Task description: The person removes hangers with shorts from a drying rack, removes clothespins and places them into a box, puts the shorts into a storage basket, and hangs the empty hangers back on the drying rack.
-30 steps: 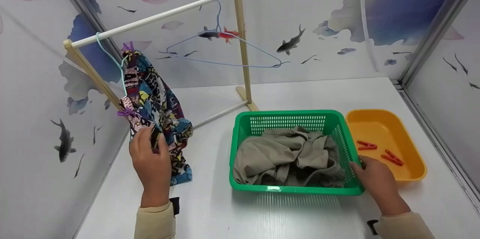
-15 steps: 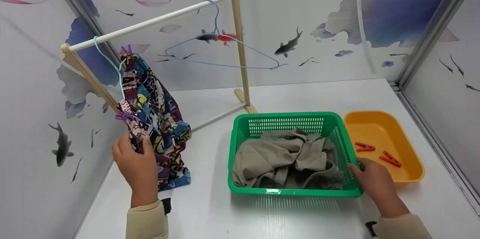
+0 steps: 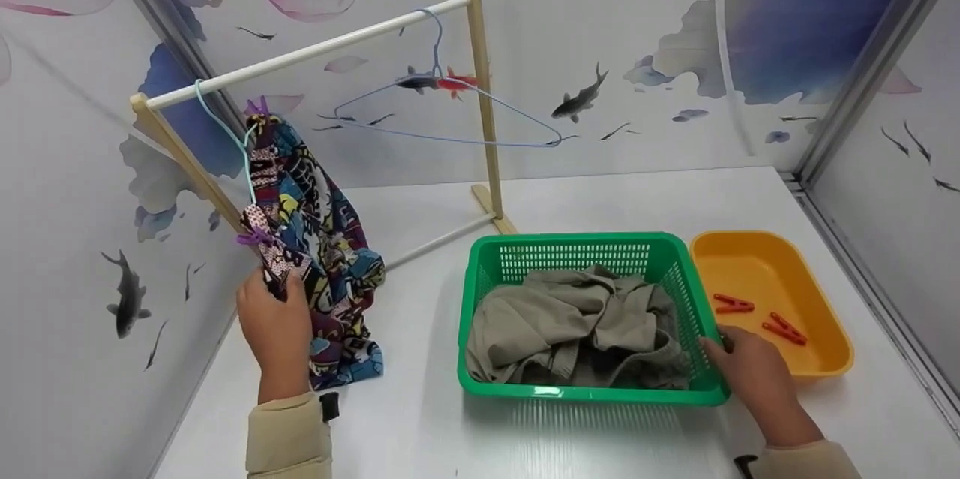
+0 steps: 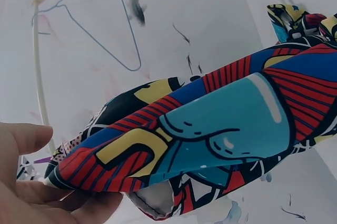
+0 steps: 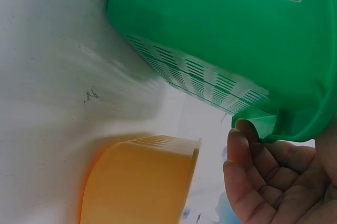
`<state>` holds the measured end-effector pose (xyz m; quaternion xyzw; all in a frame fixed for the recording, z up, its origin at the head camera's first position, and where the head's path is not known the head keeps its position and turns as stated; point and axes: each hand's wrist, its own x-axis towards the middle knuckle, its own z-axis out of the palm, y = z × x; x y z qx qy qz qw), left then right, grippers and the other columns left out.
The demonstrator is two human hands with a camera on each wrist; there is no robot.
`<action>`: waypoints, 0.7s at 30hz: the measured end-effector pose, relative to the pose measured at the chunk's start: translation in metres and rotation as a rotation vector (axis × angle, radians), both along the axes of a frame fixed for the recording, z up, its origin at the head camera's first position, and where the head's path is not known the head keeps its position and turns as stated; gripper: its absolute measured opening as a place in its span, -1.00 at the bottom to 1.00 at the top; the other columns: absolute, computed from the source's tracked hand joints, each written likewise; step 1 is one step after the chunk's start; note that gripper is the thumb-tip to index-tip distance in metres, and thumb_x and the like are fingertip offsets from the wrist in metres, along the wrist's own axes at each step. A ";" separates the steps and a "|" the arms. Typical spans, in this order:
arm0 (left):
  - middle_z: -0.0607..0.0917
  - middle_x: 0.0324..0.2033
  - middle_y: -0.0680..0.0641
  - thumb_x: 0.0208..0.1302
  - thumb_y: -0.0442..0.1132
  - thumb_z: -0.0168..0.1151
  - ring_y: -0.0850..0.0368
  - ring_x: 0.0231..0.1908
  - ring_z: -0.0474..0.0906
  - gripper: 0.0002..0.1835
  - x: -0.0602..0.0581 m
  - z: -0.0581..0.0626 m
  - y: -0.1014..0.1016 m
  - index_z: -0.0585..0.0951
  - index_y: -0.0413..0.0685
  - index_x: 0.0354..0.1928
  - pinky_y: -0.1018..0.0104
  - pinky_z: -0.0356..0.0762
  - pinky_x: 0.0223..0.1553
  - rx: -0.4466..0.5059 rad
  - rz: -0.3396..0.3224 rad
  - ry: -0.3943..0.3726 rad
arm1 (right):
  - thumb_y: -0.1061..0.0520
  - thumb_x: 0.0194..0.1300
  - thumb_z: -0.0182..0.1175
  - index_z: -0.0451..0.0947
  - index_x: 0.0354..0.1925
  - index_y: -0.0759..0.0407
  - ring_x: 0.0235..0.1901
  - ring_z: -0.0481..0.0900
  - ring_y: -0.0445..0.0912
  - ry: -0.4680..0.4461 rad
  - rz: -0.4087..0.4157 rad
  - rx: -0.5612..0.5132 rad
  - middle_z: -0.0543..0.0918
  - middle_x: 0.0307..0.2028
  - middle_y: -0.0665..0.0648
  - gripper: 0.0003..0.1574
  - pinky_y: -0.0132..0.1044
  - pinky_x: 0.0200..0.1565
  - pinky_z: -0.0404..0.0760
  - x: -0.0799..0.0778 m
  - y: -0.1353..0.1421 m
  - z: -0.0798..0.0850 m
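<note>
A brightly printed garment (image 3: 330, 239) hangs at the left from a pale green hanger (image 3: 244, 141). One purple clip (image 3: 255, 237) grips its near end; another purple clip (image 3: 257, 105) is at the far end. My left hand (image 3: 277, 340) is at the cloth's lower near edge. In the left wrist view its fingers (image 4: 95, 208) lie under the folded cloth, and the thumb stands apart above. My right hand (image 3: 757, 374) grips the right rim of a green basket (image 3: 585, 391), fingers hooked under the rim. Crumpled khaki clothing (image 3: 562, 321) fills the basket.
A wooden rack with a white rail (image 3: 322, 47) stands behind. An unloaded blue wire hanger (image 3: 450, 140) hangs near its right post. Right of the basket, an orange tray (image 3: 757, 269) bears two red clothespins (image 3: 785, 329). Printed walls enclose the white table (image 3: 420, 419).
My left hand has moved left and slightly down, from in front of the printed cloth to its near edge. The right hand stays on the basket rim.
</note>
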<state>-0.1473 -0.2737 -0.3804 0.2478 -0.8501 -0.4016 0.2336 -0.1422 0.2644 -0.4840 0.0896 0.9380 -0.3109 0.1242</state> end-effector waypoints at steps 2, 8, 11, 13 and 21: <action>0.41 0.17 -0.34 0.46 -0.10 0.00 -0.26 0.20 0.29 -0.46 -0.002 0.002 -0.001 0.32 -0.31 0.32 -0.14 0.25 0.26 0.014 -0.005 -0.014 | -0.12 0.40 0.12 0.26 0.27 0.53 -0.27 0.49 0.04 -0.004 -0.001 0.001 0.59 -0.14 0.35 -0.18 -0.02 -0.09 0.61 -0.001 0.000 0.000; 0.48 0.10 -0.35 0.46 -0.15 0.01 -0.27 0.16 0.36 -0.54 -0.009 0.005 -0.004 0.41 -0.32 0.24 -0.16 0.30 0.21 0.025 -0.020 -0.023 | -0.10 0.40 0.12 0.27 0.26 0.53 -0.26 0.49 0.06 -0.004 -0.004 0.014 0.58 -0.09 0.39 -0.20 0.05 -0.04 0.58 -0.002 0.000 -0.001; 0.50 0.09 -0.35 0.46 -0.17 0.01 -0.25 0.14 0.40 -0.58 -0.010 0.004 -0.005 0.44 -0.32 0.20 -0.14 0.35 0.19 0.033 -0.028 -0.012 | -0.10 0.40 0.13 0.28 0.25 0.54 -0.26 0.49 0.07 0.002 -0.005 0.026 0.58 -0.07 0.41 -0.20 0.09 -0.01 0.56 -0.002 0.000 -0.003; 0.52 0.08 -0.35 0.46 -0.19 0.02 -0.24 0.10 0.43 -0.60 -0.011 0.004 -0.006 0.45 -0.32 0.18 -0.13 0.40 0.15 0.033 -0.037 0.000 | -0.10 0.40 0.13 0.31 0.24 0.54 -0.27 0.48 0.07 0.021 -0.002 0.027 0.60 -0.12 0.38 -0.22 0.07 -0.04 0.57 -0.001 0.000 -0.004; 0.52 0.12 -0.38 0.44 -0.23 0.05 -0.27 0.12 0.44 -0.59 -0.015 0.005 -0.006 0.45 -0.40 0.18 -0.11 0.44 0.12 0.047 -0.046 0.030 | -0.10 0.39 0.14 0.34 0.21 0.55 -0.33 0.48 0.01 0.060 0.003 0.021 0.60 -0.25 0.28 -0.23 -0.10 -0.20 0.60 -0.001 0.002 -0.005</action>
